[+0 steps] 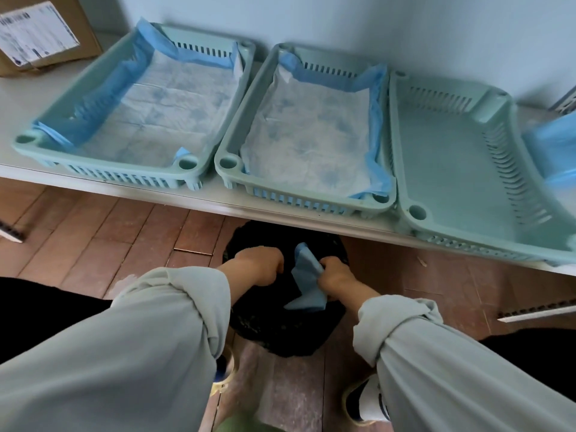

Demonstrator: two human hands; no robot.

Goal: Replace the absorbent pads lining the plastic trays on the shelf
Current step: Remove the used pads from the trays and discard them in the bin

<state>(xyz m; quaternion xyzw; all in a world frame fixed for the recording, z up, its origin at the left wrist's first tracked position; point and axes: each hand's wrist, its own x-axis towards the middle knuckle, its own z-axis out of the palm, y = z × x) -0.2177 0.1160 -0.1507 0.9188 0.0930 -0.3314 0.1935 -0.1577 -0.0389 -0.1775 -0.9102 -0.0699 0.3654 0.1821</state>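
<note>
Three pale green plastic trays stand side by side on the white shelf point(187, 198). The left tray point(40, 141) and the middle tray point(232, 120) are each lined with a white, blue-edged absorbent pad point(174, 98) point(308, 132). The right tray point(461, 157) holds no pad. Below the shelf edge, my right hand point(336, 277) grips a crumpled blue pad point(307, 280) over a black rubbish bag point(280, 319). My left hand point(258, 265) is curled at the bag's rim; what it holds is hidden.
A cardboard box point(43, 32) sits at the shelf's far left. Something blue point(551, 148) lies at the right edge beside the right tray. The floor is reddish brick tile point(93, 244). My shoes point(367, 403) stand below the bag.
</note>
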